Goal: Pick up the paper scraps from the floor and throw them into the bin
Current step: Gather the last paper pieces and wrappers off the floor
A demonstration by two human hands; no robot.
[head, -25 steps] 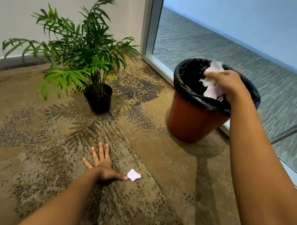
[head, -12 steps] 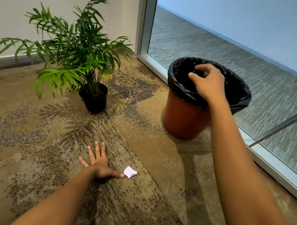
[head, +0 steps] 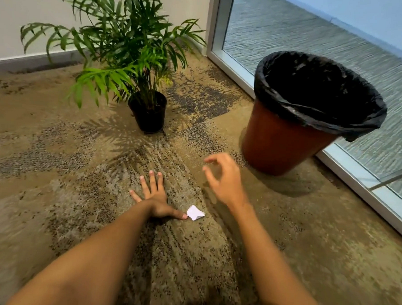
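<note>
Where thumb rests: scrap (head: 195,212), lengthwise rightward

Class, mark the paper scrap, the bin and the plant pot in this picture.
paper scrap (head: 195,212): head view, middle of the white crumple.
bin (head: 281,142): head view, bare brown wall below the black liner.
plant pot (head: 149,117): head view, front of the black pot.

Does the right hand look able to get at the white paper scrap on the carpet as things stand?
Probably yes. The right hand hangs empty, fingers loosely curled, just beyond the paper scrap. The left hand lies flat beside the scrap, thumb tip at its edge, not over it.
</note>
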